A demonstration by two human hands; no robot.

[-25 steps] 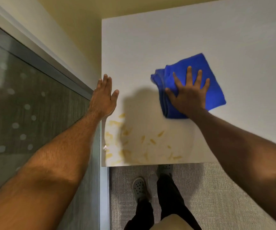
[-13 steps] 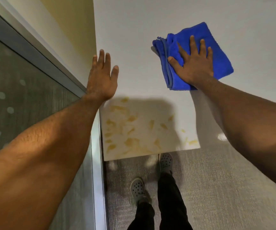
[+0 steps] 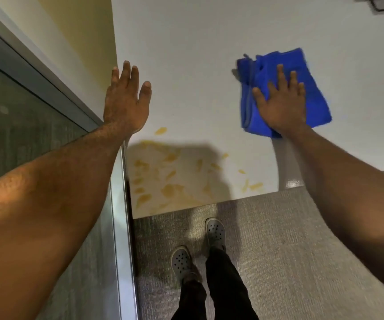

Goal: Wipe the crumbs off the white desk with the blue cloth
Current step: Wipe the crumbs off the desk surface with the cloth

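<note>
Blue cloth [image 3: 311, 72] flat under right hand [image 3: 281, 105] fingers [image 3: 280, 73].

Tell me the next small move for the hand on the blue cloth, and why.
Probably slide the right hand, flat on the folded blue cloth, down and left toward the crumbs. They lie scattered on the white desk's near-left corner, apart from the cloth, none yet under it. The left hand is open at the desk's left edge, off the cloth.

White desk [image 3: 186, 54] — yellow crumbs [image 3: 170, 188] near front edge, blue cloth [image 3: 313, 88] farther back.
</note>
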